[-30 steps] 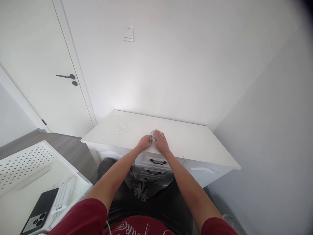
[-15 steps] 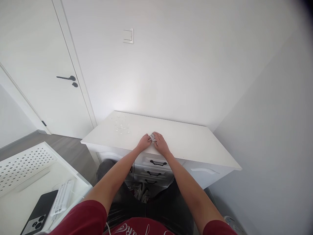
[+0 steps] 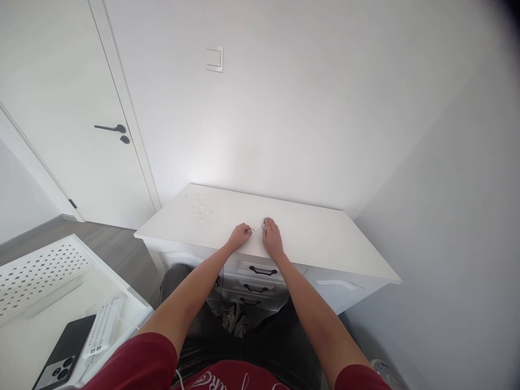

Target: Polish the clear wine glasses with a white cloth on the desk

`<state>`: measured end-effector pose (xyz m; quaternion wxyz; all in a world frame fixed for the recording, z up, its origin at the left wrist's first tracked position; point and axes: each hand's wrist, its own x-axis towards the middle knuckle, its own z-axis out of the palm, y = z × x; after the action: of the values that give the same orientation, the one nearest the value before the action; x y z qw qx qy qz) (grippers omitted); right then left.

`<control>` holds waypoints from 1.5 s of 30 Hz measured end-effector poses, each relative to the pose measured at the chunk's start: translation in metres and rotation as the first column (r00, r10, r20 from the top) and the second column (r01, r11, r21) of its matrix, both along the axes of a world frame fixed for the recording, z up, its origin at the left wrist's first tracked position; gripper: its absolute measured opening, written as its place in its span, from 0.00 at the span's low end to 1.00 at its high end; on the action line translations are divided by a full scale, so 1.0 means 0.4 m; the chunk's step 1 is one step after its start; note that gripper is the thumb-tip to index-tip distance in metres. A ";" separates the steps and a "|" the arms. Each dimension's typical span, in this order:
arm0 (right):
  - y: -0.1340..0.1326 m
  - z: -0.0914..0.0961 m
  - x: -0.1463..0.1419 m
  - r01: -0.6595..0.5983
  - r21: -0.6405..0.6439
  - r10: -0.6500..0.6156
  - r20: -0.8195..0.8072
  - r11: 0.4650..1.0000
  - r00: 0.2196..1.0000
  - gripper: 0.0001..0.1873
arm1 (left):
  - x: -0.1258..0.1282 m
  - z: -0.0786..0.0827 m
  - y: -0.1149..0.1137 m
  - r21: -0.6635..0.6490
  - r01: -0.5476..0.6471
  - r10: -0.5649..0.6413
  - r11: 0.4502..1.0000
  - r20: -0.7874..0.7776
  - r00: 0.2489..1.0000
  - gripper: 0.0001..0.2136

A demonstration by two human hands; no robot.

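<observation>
My left hand (image 3: pixel 240 236) rests on the white cabinet top (image 3: pixel 309 227) near its front edge. Its fingers are pinched together at the end of a small, thin, pale piece (image 3: pixel 253 229), too small to name. To the right of it, my right hand (image 3: pixel 272 238) lies over a small crumpled grey-white piece (image 3: pixel 264 223) and holds it under the fingers, which hide most of it. A narrow gap separates the two hands, with a faint white strip in it. Several small clear objects (image 3: pixel 202 208) stand at the left of the cabinet top.
Below the top are drawers with black handles (image 3: pixel 262 270). At lower left, a white desk (image 3: pixel 49 303) bears a dark phone (image 3: pixel 67 346) and a white device (image 3: pixel 103 327) like a power strip. A door (image 3: pixel 57 108) and a wall switch (image 3: pixel 214 59) are beyond.
My hands were together around the crumpled piece. My right hand has moved a little to the right with that piece, while the left has stayed almost in place.
</observation>
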<state>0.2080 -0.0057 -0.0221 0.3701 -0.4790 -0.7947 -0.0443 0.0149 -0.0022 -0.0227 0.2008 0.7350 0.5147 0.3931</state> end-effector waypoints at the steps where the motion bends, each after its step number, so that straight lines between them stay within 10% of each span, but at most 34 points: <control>1: -0.001 0.001 0.000 -0.062 0.002 0.062 0.034 0.998 0.997 0.28 | -0.001 0.000 0.000 0.000 -0.005 0.005 1.000 -0.001 1.000 0.08; 4: -0.007 0.006 0.000 -0.229 0.001 0.226 0.144 0.973 0.963 0.28 | -0.002 0.003 0.000 -0.011 -0.017 0.016 1.000 -0.015 1.000 0.09; 9: -0.010 0.010 -0.003 -0.061 0.020 0.060 0.057 0.998 0.997 0.29 | -0.002 0.005 -0.003 -0.053 0.000 0.001 0.999 0.019 1.000 0.10; 13: -0.012 0.010 -0.005 -0.260 0.006 0.254 0.200 0.966 0.946 0.29 | -0.002 0.005 -0.004 -0.040 -0.010 0.010 0.999 -0.014 1.000 0.10; 17: -0.013 0.010 -0.002 -0.019 0.040 0.019 0.021 0.999 1.000 0.28 | -0.006 0.008 -0.006 -0.050 0.026 -0.024 0.998 0.054 0.998 0.10; 22: -0.015 0.010 -0.002 -0.219 0.032 0.210 0.169 0.975 0.963 0.28 | -0.009 0.009 -0.005 -0.034 0.025 -0.023 0.999 0.054 0.998 0.09; 28: -0.010 0.005 -0.004 0.022 0.023 -0.022 0.012 0.999 1.000 0.25 | -0.010 0.000 0.003 -0.001 0.066 -0.066 0.998 0.042 0.997 0.08; 32: -0.018 0.014 -0.005 -0.183 0.033 0.176 0.160 0.982 0.971 0.25 | -0.011 0.001 -0.001 0.054 0.061 -0.067 0.997 0.115 0.991 0.14; 37: -0.024 0.021 -0.006 -0.064 0.023 0.062 0.079 0.998 0.995 0.26 | -0.005 0.006 -0.006 0.019 0.080 -0.081 0.997 0.098 0.992 0.07; 42: -0.024 0.019 -0.005 -0.251 0.012 0.245 0.174 0.968 0.954 0.26 | -0.005 -0.002 0.002 0.000 0.020 -0.020 1.000 0.109 0.994 0.08; 45: -0.019 0.014 -0.003 -0.080 0.021 0.079 0.054 0.997 0.995 0.25 | -0.006 -0.004 0.004 0.000 0.038 -0.038 0.999 0.105 0.994 0.09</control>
<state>0.2068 -0.0132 -0.0164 0.3558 -0.4414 -0.8221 -0.0518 0.0126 -0.0007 -0.0245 0.2357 0.7229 0.4895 0.4269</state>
